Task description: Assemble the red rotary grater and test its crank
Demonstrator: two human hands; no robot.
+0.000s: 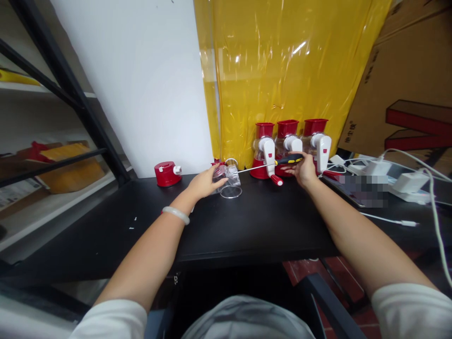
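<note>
Both are grasping mid-frame: left hand [205, 182] a clear part [232, 180], right hand [304, 168] a screwdriver [279, 161], seemingly screwing, needing steady aim.

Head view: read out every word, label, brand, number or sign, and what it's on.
"®" on the box, beside characters too blurred to read.
Large red shape, perhaps a letter, same box: cut off, unreadable.
Red marks on the cranks: too small to read.
Nothing else reads clearly.

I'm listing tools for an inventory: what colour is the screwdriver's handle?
The screwdriver's handle is black with yellow parts, seen best in the head view.
</note>
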